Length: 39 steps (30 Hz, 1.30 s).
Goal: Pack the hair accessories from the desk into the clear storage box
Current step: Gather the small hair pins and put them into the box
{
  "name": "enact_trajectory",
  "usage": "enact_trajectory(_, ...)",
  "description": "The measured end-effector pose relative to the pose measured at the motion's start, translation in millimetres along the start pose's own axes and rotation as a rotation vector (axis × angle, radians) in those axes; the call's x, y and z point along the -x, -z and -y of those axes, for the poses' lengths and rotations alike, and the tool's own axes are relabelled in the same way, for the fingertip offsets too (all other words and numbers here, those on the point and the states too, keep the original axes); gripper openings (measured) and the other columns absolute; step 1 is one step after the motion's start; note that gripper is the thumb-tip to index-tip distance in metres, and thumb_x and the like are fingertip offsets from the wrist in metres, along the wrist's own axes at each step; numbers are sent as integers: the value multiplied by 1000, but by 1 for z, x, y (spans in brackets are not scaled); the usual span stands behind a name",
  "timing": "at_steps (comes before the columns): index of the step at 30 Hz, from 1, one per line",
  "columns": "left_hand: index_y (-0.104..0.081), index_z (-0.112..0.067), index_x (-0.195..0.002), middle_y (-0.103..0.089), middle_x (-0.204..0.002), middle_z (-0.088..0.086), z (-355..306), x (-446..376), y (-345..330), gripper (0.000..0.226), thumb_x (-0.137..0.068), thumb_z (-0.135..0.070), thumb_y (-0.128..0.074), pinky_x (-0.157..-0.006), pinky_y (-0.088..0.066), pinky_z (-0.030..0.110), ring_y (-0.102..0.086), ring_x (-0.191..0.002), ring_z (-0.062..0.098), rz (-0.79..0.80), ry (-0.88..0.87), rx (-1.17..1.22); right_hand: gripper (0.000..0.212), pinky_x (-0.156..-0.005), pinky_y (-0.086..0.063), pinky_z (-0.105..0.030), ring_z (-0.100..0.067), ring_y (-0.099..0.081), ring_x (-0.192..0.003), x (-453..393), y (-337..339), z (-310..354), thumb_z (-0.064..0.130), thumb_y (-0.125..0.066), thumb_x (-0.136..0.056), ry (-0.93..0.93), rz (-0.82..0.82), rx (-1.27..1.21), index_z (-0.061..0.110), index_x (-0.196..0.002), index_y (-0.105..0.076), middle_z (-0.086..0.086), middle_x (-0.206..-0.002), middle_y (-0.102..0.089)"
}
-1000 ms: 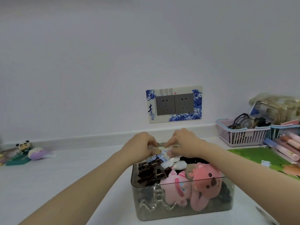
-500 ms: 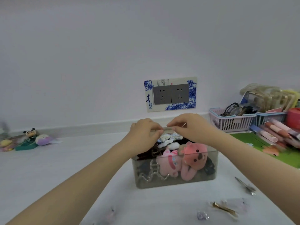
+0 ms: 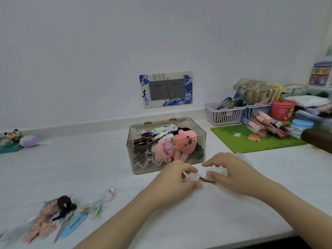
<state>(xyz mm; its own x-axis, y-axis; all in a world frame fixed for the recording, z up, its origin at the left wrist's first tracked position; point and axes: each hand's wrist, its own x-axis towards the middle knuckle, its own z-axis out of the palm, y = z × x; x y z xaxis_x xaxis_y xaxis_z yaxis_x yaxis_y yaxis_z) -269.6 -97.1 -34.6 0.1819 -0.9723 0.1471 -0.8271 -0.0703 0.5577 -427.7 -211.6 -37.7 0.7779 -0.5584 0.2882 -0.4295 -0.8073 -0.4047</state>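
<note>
both hands sat just near of the clear storage box. the left hand was loosely curled, holding nothing; the right hand pressed a small brown hair clip on the desk. the flat clip could slip from a hurried pinch.

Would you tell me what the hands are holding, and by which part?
Neither clearly holds anything: the left hand and right hand flank a brown clip on the desk; contact cannot be told.
</note>
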Motion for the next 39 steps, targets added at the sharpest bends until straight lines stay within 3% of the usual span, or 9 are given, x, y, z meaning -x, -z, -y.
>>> enact_trajectory(4,-64,-28,-112,-54,-104,-3,6,-2,-10,36,-78,-32,-72,-78,-41,15,-50,-80,4,4,7,16,33,-95,-36,-19,-5,-49,-104,6,-17,-10,39,-61,-85,6,3,-62,33,-117,-61,12,-108,-60)
enact_trajectory(9,-66,-28,-103,-53,-81,-12,15,-1,-12,27,-78,-19,-72,-66,-37,4,-48,-66,-3,-79,29,129,20,-89,-38,-24,-5,-48,-94,0,-26,-11,33,-66,-82,19,-25,-96,36,-102,-68,11,-93,-59)
enact_trajectory(14,-67,-29,-95,-53,-80,-10,16,-4,-15,23,-77,-15,-73,-67,-36,4,-49,-66,-3,-138,21,162,14,-82,-37,-15,8,-49,-80,1,-27,-8,23,-62,-84,7,-62,-130,29,-94,-69,21,-81,-53)
enact_trajectory(20,-63,-39,-84,-55,-79,-10,15,-7,-18,28,-76,-15,-73,-67,-38,7,-50,-68,0,-197,13,210,19,-77,-38,-13,-6,-54,-88,2,-30,-2,20,-57,-86,-24,-58,-94,23,-102,-67,4,-100,-64)
enact_trajectory(26,-65,-34,-82,-60,-75,-5,10,-5,-18,25,-76,-11,-74,-64,-46,17,-53,-62,5,-195,48,406,27,-69,-34,2,9,-52,-72,1,-27,1,19,-59,-86,-132,-71,-182,22,-112,-66,7,-95,-64)
enact_trajectory(28,-68,-28,-83,-61,-72,-5,6,-2,-17,22,-75,-9,-75,-63,-48,22,-53,-60,7,-207,58,479,24,-66,-36,-3,13,-54,-63,2,-24,0,19,-60,-86,-193,-112,-315,22,-108,-67,13,-80,-65)
enact_trajectory(31,-70,-22,-83,-63,-68,-4,-2,-5,-13,21,-73,-4,-76,-64,-52,29,-56,-60,8,-225,50,564,19,-49,-35,-10,0,-45,-47,3,-16,0,15,-56,-90,-326,-113,-742,14,-104,-69,11,-55,-55)
enact_trajectory(36,-70,-24,-75,-66,-68,-3,-27,-24,-7,22,-70,-4,-78,-61,-48,11,-56,-59,1,-264,-31,583,16,-36,-36,-22,-14,-50,-47,0,2,-3,10,-47,-92,-565,79,-1469,6,-88,-62,-6,-62,-52)
enact_trajectory(39,-70,-25,-73,-67,-69,-3,-43,-39,-13,21,-70,-6,-79,-62,-48,12,-57,-61,2,-250,-54,572,17,-42,-41,-18,-13,-51,-49,-2,5,-11,5,-45,-90,-606,75,-1715,0,-82,-59,-7,-59,-52)
